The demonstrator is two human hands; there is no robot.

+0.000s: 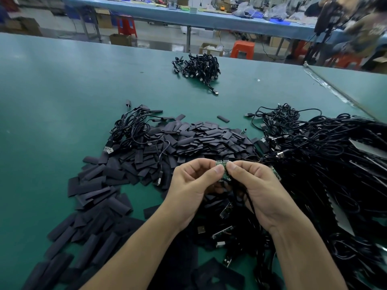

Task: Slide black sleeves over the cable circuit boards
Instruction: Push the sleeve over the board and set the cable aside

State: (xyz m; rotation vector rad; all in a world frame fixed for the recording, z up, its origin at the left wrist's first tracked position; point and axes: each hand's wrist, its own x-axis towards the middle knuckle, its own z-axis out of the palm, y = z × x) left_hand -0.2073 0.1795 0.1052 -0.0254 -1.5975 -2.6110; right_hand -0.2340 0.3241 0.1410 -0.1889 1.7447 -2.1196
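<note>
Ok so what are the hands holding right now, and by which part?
A small green circuit board. The left hand pinches its left side and the right hand its right side, thumbs across the middle; its top edge shows above.

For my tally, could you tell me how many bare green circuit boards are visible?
4 circuit boards: one pinched between the left hand and right hand; one just past the right hand; two among the cables below the hands. More may be hidden.

Two hands are shown, the left hand (189, 185) and the right hand (256, 185), bare, as are the forearms (146, 248) down to the frame's lower edge. The fingernails (219, 168) are trimmed short.
</note>
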